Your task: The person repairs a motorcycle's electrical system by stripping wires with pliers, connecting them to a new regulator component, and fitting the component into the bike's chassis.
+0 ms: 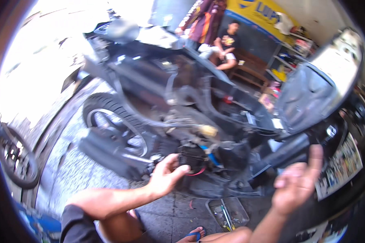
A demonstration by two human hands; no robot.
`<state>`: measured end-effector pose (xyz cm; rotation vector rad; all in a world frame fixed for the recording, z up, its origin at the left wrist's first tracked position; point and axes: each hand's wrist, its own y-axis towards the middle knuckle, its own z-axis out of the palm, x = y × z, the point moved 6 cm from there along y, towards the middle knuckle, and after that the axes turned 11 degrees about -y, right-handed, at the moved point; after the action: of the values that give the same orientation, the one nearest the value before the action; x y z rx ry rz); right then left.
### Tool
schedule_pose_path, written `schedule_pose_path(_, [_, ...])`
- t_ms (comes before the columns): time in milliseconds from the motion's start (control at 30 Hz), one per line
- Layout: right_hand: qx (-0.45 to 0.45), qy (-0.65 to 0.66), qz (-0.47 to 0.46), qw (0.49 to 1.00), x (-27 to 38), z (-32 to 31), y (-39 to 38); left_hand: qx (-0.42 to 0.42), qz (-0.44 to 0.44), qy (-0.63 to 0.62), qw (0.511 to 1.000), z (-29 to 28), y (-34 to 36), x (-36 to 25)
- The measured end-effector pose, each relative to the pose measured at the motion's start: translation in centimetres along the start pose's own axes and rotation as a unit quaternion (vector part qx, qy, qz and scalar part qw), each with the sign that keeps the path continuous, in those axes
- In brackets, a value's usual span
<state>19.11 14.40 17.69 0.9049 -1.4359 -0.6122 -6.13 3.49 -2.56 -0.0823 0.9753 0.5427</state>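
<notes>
A dark scooter (148,75) fills most of the space in front of me, its seat (312,87) tipped up at the right and a wheel (109,102) showing at the left. A grey tray (238,210) with tools in it sits on the floor by the worker's feet. The right hand (296,186) is half spread at the right, one finger up and the others loosely curled, with nothing seen in it. The left hand (166,178) pinches a black part (192,158) between thumb and fingers, low on the near side of the scooter, next to a small blue piece (210,156). I'd judge the step to be steadying or seating that part, though blur hides whether it's loose; to go on, the next move would call for the right hand beside it.
</notes>
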Motion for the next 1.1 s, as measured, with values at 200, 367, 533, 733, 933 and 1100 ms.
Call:
schedule_pose_path(200, [0.051,0.011,-0.111,0.992,6.6,2.1,0.0,0.017,0.016,-0.082,0.996,-0.1,-0.6,0.3])
schedule_pose_path(367, [0.213,0.003,0.115,0.97,-0.5,5.6,-4.7,0.022,-0.002,-0.086,0.996,0.1,-0.4,0.3])
schedule_pose_path(533, [0.355,-0.014,0.227,0.907,-6.9,8.9,-9.4,0.014,-0.008,-0.068,0.998,-0.5,0.2,0.5])
schedule_pose_path(733, [0.399,-0.065,0.212,0.89,-7.9,10.3,-11.1,-0.015,0.027,-0.034,0.999,0.0,0.9,0.1])
schedule_pose_path(933, [0.419,-0.073,0.222,0.877,-8.5,11.1,-11.9,-0.041,0.046,-0.002,0.998,-0.4,1.7,-0.7])
schedule_pose_path(1100, [0.43,-0.081,0.211,0.874,-8.4,11.4,-12.3,-0.019,0.02,-0.034,0.999,-0.3,2.3,0.5])
